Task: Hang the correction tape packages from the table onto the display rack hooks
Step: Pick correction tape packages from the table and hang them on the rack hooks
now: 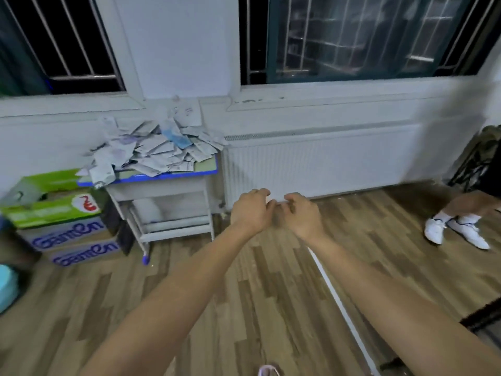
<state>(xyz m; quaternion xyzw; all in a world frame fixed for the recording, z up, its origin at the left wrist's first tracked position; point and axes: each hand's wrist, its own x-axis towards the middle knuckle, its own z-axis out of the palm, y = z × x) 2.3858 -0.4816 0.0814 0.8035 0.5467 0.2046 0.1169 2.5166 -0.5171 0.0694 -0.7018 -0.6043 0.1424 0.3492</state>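
Both arms reach forward over the wooden floor (271, 294), and the two hands meet in front of the white radiator (320, 161). The left hand (250, 210) and the right hand (302, 213) have curled fingers that nearly touch at the tips. Something pale may sit between them, but the blur and the white radiator behind make it impossible to say; so whether either grip is clamped on a package or simply curled on nothing, I cannot tell.

The correction tape packages (154, 150) lie in a loose heap on the small blue-edged counter (173, 173) at the far left, against the wall under the window sill. They are piled anyhow, some slipping over the left edge, which suggests they were tipped out as stock to be drawn from one at a time. The heap is well apart from the hands. No display rack or hooks appear in this view, so the hanging place is presumably off to one side.

Left of the counter stand stacked cardboard boxes (67, 234). The two lower ones carry blue lettering that reads roughly "GamOn"; the green ones above show a red-and-white emblem, with text too blurred to read. Print on the packages is illegible.

At the far right another person's legs and white shoes (458, 229) rest on the floor.
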